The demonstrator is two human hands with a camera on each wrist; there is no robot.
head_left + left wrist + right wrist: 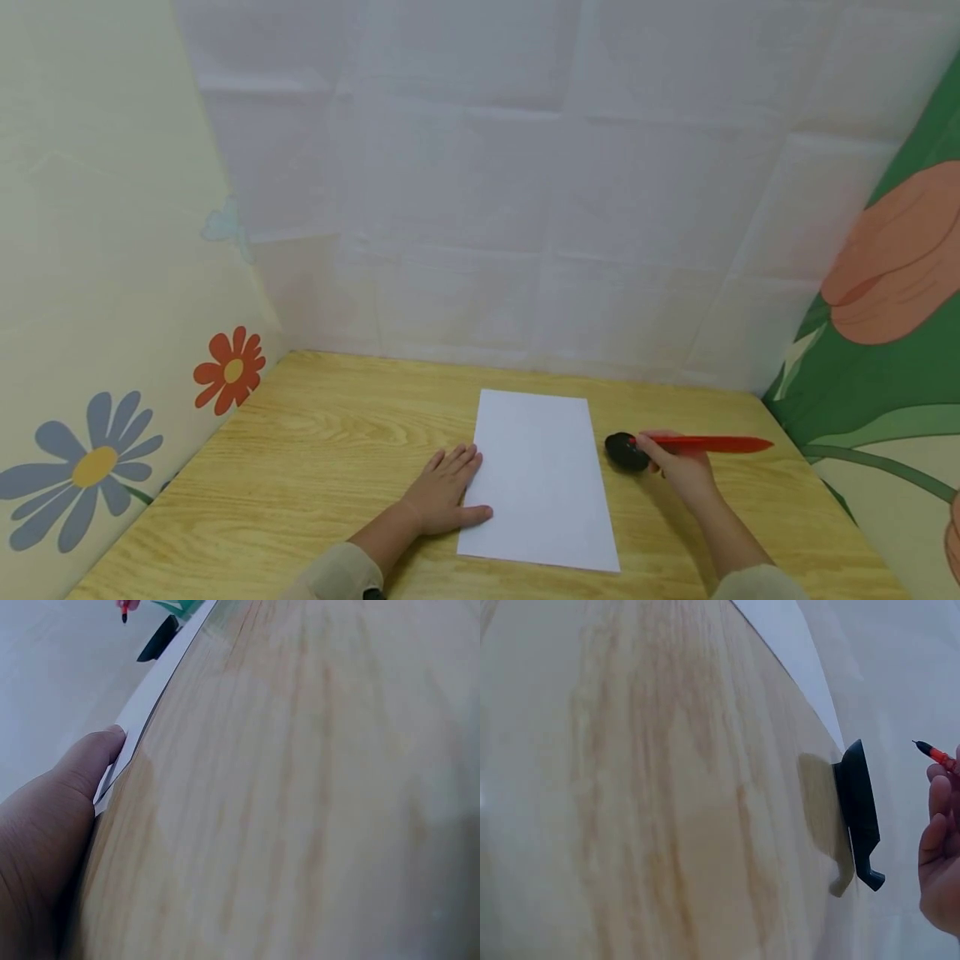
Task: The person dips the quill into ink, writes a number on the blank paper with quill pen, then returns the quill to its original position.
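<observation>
A blank white sheet of paper (536, 483) lies on the wooden table. My left hand (448, 492) rests flat on its left edge, fingers and thumb spread; in the left wrist view the thumb (86, 761) lies along the paper's edge. My right hand (686, 471) pinches a red quill pen (723, 444), its long red end pointing right. The pen's dark tip (924, 748) shows in the right wrist view, apart from a small black dish (859, 806). That dish stands right of the paper, just left of the right hand in the head view.
The wood-grain table (322, 433) meets a creased white cloth (480, 208) at the back. Cloth printed with flowers (78, 471) hangs on the left, and a green panel with a large pink flower (900, 250) stands on the right.
</observation>
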